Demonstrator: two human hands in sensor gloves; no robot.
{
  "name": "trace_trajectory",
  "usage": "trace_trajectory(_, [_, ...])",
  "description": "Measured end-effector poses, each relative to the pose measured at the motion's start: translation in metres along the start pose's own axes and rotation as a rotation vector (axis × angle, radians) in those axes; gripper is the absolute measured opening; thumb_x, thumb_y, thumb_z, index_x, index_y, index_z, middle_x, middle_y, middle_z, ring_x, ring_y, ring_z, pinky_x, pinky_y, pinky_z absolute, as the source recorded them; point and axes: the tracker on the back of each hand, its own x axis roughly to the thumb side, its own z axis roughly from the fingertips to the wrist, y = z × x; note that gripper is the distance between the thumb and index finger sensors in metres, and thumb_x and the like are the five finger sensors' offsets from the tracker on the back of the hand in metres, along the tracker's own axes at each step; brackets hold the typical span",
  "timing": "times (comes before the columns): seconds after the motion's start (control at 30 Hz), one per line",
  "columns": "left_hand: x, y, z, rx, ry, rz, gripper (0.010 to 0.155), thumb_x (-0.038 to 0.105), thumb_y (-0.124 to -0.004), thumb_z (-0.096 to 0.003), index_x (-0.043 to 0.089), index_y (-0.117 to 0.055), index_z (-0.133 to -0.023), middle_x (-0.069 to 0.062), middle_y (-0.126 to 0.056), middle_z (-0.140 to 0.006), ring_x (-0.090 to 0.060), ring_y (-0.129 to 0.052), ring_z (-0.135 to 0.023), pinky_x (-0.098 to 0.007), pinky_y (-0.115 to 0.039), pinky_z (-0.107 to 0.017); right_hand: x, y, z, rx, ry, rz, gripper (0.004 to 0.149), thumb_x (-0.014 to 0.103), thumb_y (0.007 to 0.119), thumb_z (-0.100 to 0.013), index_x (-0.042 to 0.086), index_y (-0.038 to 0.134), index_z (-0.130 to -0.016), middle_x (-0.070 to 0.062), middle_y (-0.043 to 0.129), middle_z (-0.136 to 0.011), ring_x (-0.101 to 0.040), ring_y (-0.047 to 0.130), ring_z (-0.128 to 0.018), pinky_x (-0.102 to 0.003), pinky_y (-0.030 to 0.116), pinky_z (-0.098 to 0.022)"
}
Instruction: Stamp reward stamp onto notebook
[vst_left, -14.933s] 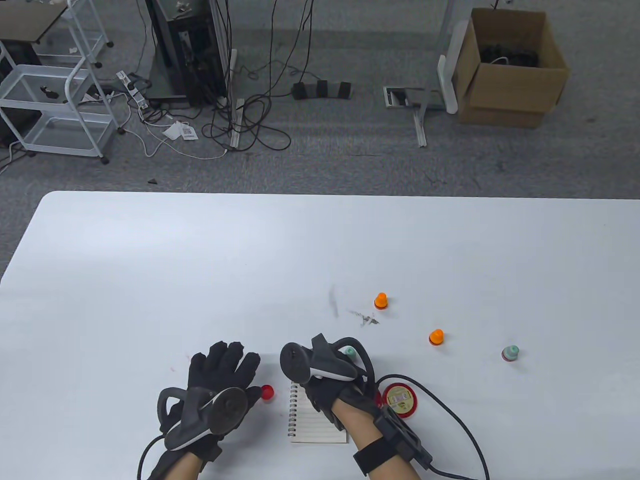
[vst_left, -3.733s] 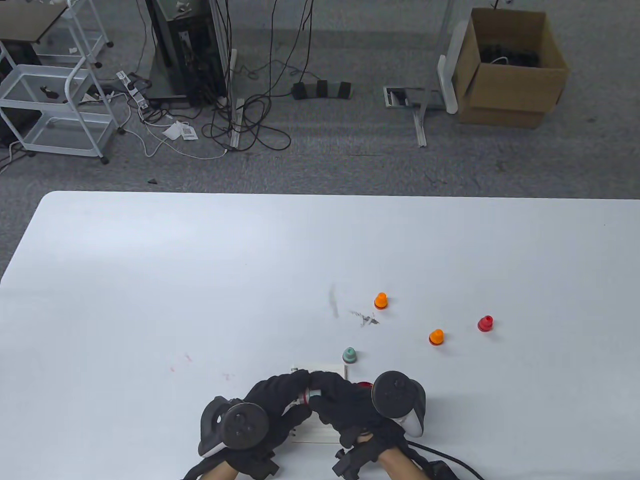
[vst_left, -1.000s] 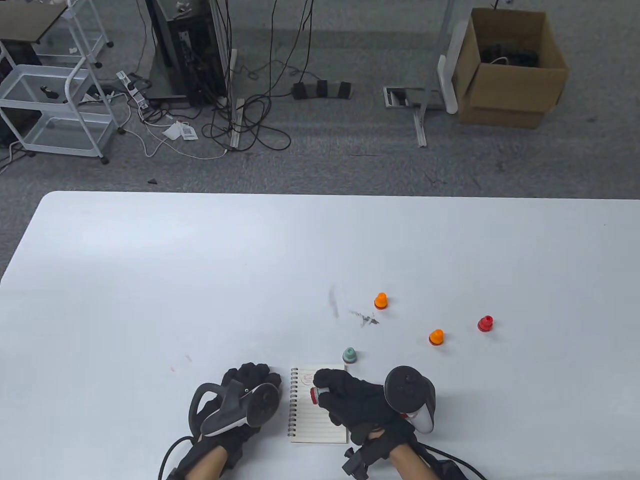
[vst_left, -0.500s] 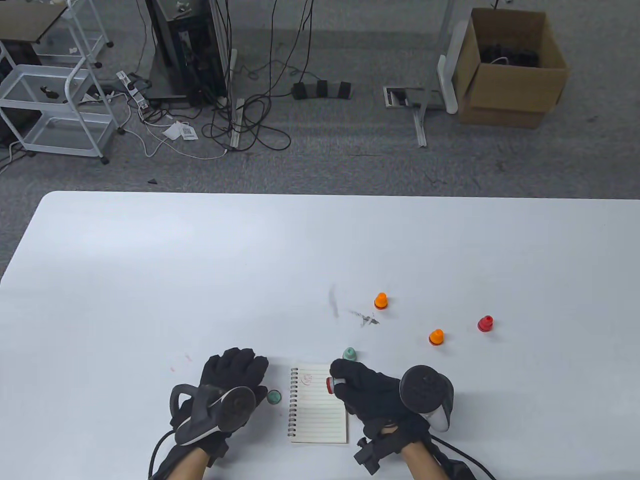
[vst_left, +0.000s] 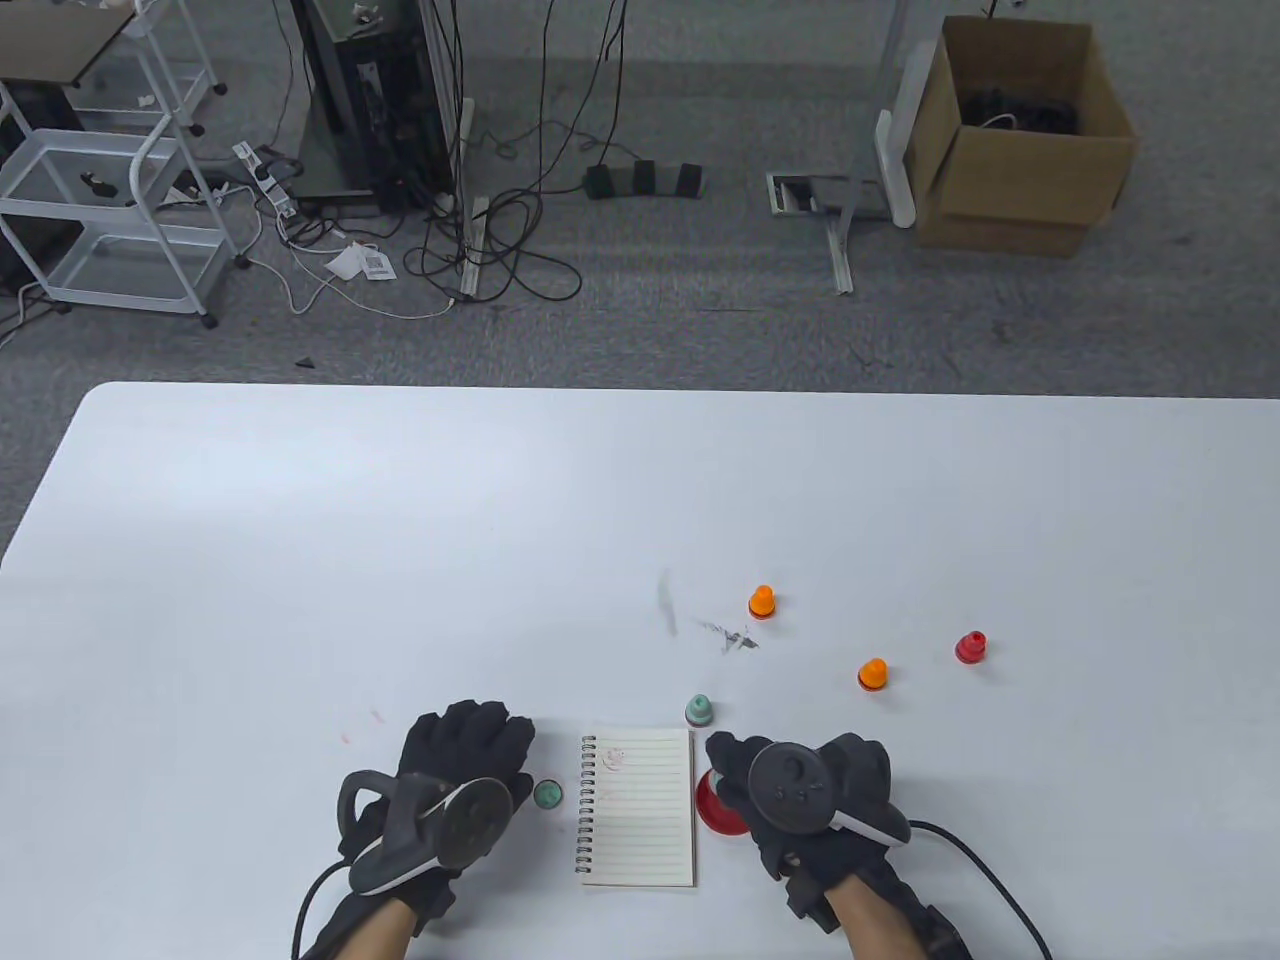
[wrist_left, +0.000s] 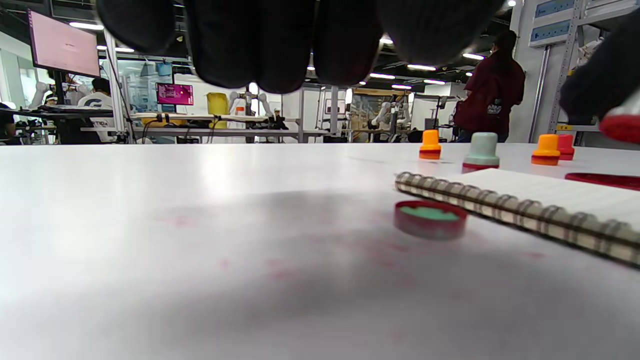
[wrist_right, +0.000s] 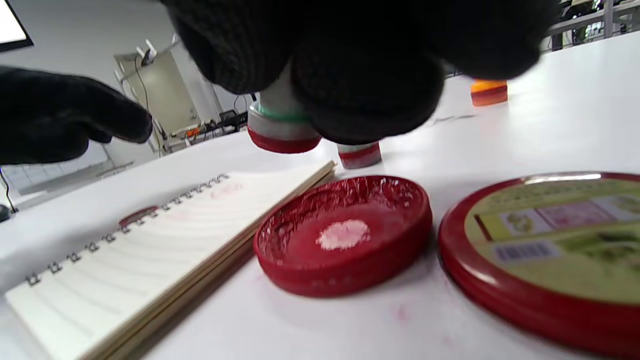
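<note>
The spiral notebook (vst_left: 637, 810) lies open near the table's front edge, with a faint red stamp mark (vst_left: 615, 758) at its top left. My right hand (vst_left: 728, 765) grips a green-and-white reward stamp (wrist_right: 281, 129) with a red base. It holds the stamp just above the open red ink pad (wrist_right: 344, 235), to the right of the notebook (wrist_right: 150, 250). My left hand (vst_left: 465, 735) lies spread on the table left of the notebook, holding nothing. The stamp's round cap (vst_left: 547, 795) lies between that hand and the notebook; the left wrist view shows the cap (wrist_left: 431, 219) too.
The ink pad's lid (wrist_right: 550, 240) lies right of the pad. A green stamp (vst_left: 698, 710) stands just behind the notebook. Two orange stamps (vst_left: 762, 601) (vst_left: 873, 674) and a red stamp (vst_left: 970, 648) stand farther back right. Grey scuff marks (vst_left: 730, 635) are on the table.
My right hand carried the stamp off the notebook to the right and turned over above the ink pad. My left hand stayed spread beside the cap.
</note>
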Motion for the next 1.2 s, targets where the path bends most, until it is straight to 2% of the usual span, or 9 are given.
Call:
trace_trajectory(0.13, [0.0,-0.001,0.0,-0.001,-0.001,0.001,0.059,0.051,-0.073,-0.0479,0.03,-0.073,-0.103,-0.007,-0.073,-0.111,-0.035,-0.075,-0.103,-0.06,-0.064,-0.078,0.003,0.004,-0.002,0.04,0.0,0.091,0.05,0.028,0.085,-0.04,0.009,0.084,-0.085,-0.019,0.098,-0.061,-0.021,0.098,-0.029,-0.031,0.084,-0.023])
trace_trajectory(0.4, [0.0,0.0,0.001,-0.003,-0.001,-0.008,0.058,0.051,-0.073,-0.0479,0.031,-0.074,-0.102,-0.007,-0.074,-0.11,-0.035,-0.076,-0.103,-0.061,-0.064,-0.078,0.008,0.019,-0.007,0.138,-0.001,0.155,0.047,0.027,0.087,-0.038,0.008,0.092,-0.08,-0.021,0.105,-0.058,-0.022,0.098,-0.028,-0.031,0.084,-0.022])
trace_trajectory(0.43, [0.0,0.0,0.002,0.007,-0.002,-0.004,0.058,0.051,-0.073,-0.0479,0.03,-0.074,-0.102,-0.007,-0.074,-0.11,-0.035,-0.076,-0.102,-0.06,-0.065,-0.077,0.009,0.019,-0.008,0.114,-0.012,0.161,0.047,0.027,0.087,-0.037,0.008,0.092,-0.08,-0.019,0.105,-0.058,-0.022,0.098,-0.028,-0.031,0.085,-0.022])
trace_trajectory(0.6, [0.002,0.004,0.004,0.033,-0.01,-0.001,0.058,0.051,-0.073,-0.0478,0.031,-0.075,-0.102,-0.004,-0.075,-0.109,-0.035,-0.077,-0.102,-0.06,-0.065,-0.077,0.011,0.019,-0.01,0.143,0.03,0.16,0.046,0.026,0.087,-0.037,0.008,0.093,-0.079,-0.019,0.105,-0.059,-0.023,0.098,-0.029,-0.032,0.084,-0.023])
trace_trajectory(1.2, [0.005,0.003,0.004,0.008,-0.02,-0.013,0.057,0.051,-0.073,-0.0479,0.031,-0.075,-0.102,-0.006,-0.076,-0.109,-0.035,-0.078,-0.102,-0.06,-0.066,-0.077,0.01,0.016,-0.014,0.179,0.089,0.136,0.044,0.025,0.086,-0.036,0.01,0.095,-0.077,-0.019,0.106,-0.061,-0.024,0.098,-0.031,-0.033,0.085,-0.025])
